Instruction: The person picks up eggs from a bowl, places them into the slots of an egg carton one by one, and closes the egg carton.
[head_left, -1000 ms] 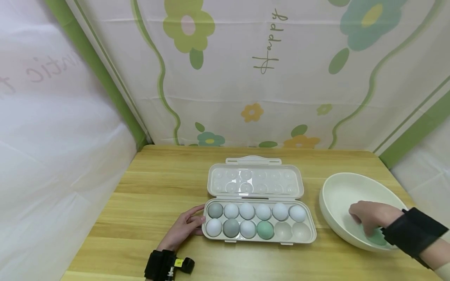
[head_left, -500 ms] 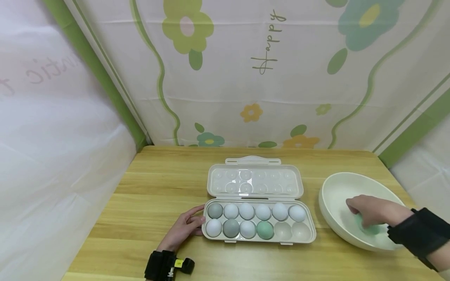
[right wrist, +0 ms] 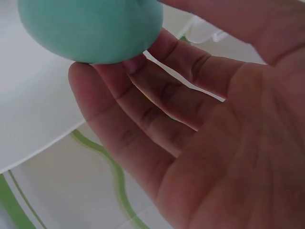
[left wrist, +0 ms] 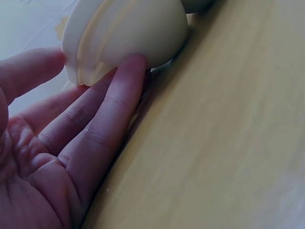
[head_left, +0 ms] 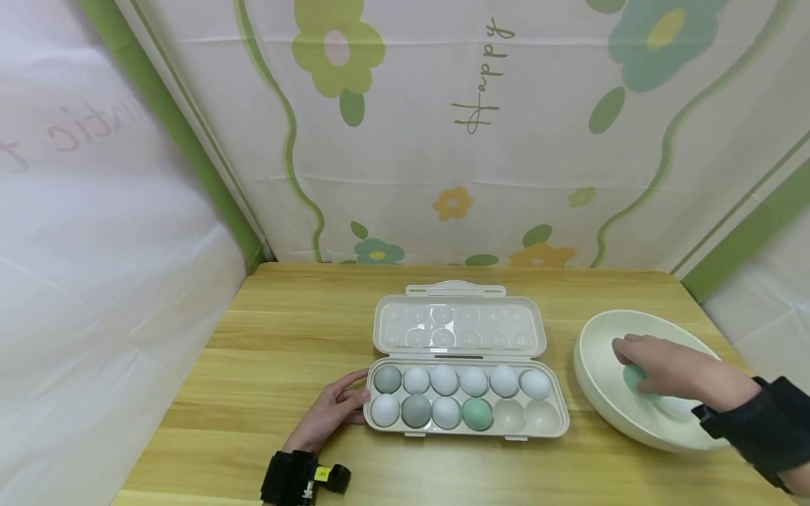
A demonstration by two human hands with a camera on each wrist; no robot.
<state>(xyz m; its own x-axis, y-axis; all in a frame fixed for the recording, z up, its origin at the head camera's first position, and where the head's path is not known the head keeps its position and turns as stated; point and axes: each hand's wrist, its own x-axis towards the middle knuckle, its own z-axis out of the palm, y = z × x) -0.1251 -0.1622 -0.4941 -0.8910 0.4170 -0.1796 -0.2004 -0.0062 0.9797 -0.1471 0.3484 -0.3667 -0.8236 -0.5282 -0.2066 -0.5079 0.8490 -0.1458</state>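
Observation:
Pinched in my right hand (head_left: pixel 664 364) is a green egg (head_left: pixel 635 379), over the inside of a large cream bowl (head_left: pixel 598 372). The right wrist view shows the thumb and fingertips around that green egg (right wrist: pixel 90 31). A pale egg (head_left: pixel 678 407) lies in the bowl, partly covered by the hand. My left hand (head_left: pixel 325 414) holds the left end of the open egg box (head_left: pixel 541 419). In the left wrist view, its thumb meets the rim of the egg box (left wrist: pixel 143 33) while the other fingers reach beneath the rim.
White, grey and green eggs (head_left: pixel 477 414) fill the back row and the left part of the front row. The clear-looking lid (head_left: pixel 531 327) lies folded back behind them. A patterned curtain (head_left: pixel 392 154) rises at the far edge of the wooden table (head_left: pixel 285 330).
My right hand has moved up and slightly left within the bowl, bringing the green egg along and uncovering the pale egg. My left hand and the egg box have stayed put.

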